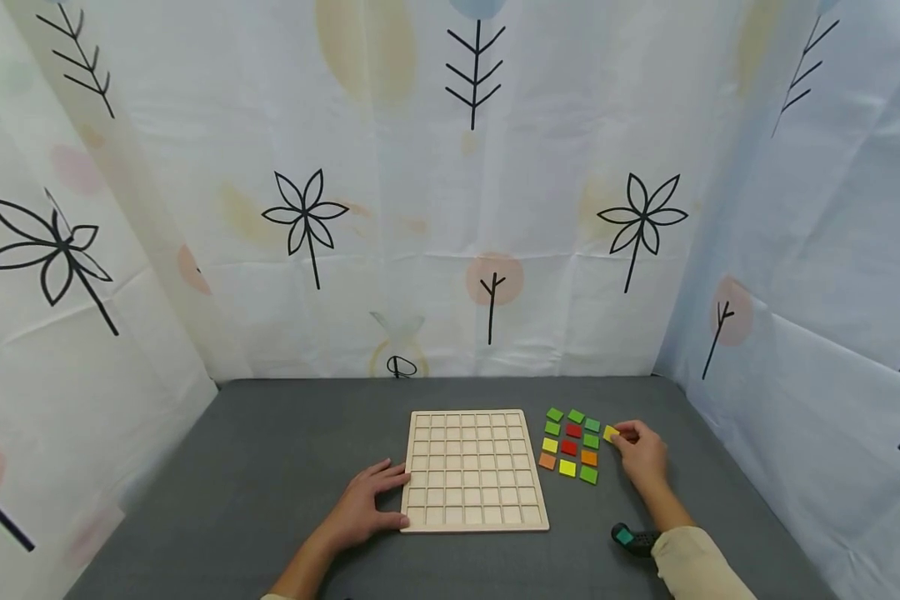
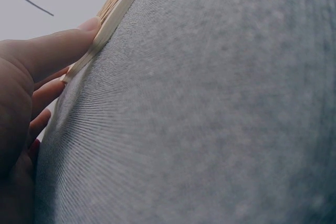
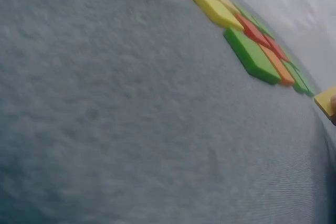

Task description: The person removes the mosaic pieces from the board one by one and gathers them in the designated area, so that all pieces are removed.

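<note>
A pale wooden board (image 1: 472,478) with a grid of square recesses lies flat on the table. At its left edge rests my left hand (image 1: 362,506), fingers extended; in the left wrist view the thumb (image 2: 63,45) touches the board's rim (image 2: 113,22). My right hand (image 1: 644,458) pinches a yellow square tile (image 1: 610,433) between thumb and fingertips, just right of the group of loose tiles. That group holds several green tiles (image 1: 588,475), red tiles (image 1: 568,447), orange tiles (image 1: 547,461) and yellow tiles (image 1: 567,468). Only a corner of the held tile (image 3: 326,100) shows in the right wrist view.
Dark grey cloth covers the table (image 1: 300,442). A black device with a teal patch (image 1: 626,536) sits at the right wrist, near the sleeve. White patterned curtains (image 1: 390,208) stand behind the table and on both sides.
</note>
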The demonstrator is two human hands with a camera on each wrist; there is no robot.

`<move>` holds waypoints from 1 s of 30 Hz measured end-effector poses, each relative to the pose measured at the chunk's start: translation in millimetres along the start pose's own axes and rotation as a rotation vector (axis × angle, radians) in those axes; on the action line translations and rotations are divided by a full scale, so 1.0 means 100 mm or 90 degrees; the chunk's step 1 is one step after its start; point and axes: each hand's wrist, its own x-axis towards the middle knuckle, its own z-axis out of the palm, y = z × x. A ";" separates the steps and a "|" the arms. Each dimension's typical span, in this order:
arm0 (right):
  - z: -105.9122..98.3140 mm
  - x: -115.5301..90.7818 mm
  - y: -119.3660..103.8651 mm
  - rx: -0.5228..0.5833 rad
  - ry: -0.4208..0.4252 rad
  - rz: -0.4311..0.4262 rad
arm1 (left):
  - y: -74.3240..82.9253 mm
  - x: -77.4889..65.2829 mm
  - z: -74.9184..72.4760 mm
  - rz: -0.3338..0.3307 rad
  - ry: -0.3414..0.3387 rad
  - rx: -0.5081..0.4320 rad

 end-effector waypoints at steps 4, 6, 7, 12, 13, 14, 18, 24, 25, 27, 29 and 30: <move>-0.02 0.04 0.05 -0.016 -0.007 -0.002 | 0.00 0.02 -0.01 -0.020 -0.007 -0.008; -0.02 0.05 0.06 -0.025 -0.015 0.001 | 0.01 0.02 -0.01 -0.023 -0.009 -0.009; -0.02 0.06 0.06 -0.028 -0.020 0.004 | 0.01 0.02 -0.01 -0.022 -0.009 -0.010; 0.01 0.08 0.08 -0.039 -0.036 0.021 | 0.00 0.02 -0.01 -0.017 -0.008 -0.009; 0.02 0.09 0.08 -0.040 -0.039 0.026 | 0.00 0.01 -0.01 -0.017 -0.008 -0.009; 0.03 0.09 0.09 -0.044 -0.041 0.030 | -0.01 0.01 -0.01 -0.017 -0.007 -0.007; 0.06 0.09 0.10 -0.055 -0.046 0.036 | -0.02 0.00 -0.01 -0.016 -0.007 -0.003; 0.05 0.10 0.09 -0.057 -0.052 0.032 | -0.01 0.00 -0.02 -0.016 -0.004 -0.005; 0.05 0.10 0.09 -0.053 -0.051 0.031 | -0.01 0.00 -0.01 -0.016 -0.003 -0.006; 0.03 0.09 0.09 -0.045 -0.050 0.031 | -0.01 0.00 -0.01 -0.009 -0.002 -0.004; 0.02 0.08 0.10 -0.037 -0.053 0.033 | -0.02 -0.01 -0.01 -0.008 -0.003 -0.005; 0.01 0.07 0.10 -0.031 -0.058 0.034 | -0.02 -0.01 -0.01 -0.007 -0.004 -0.003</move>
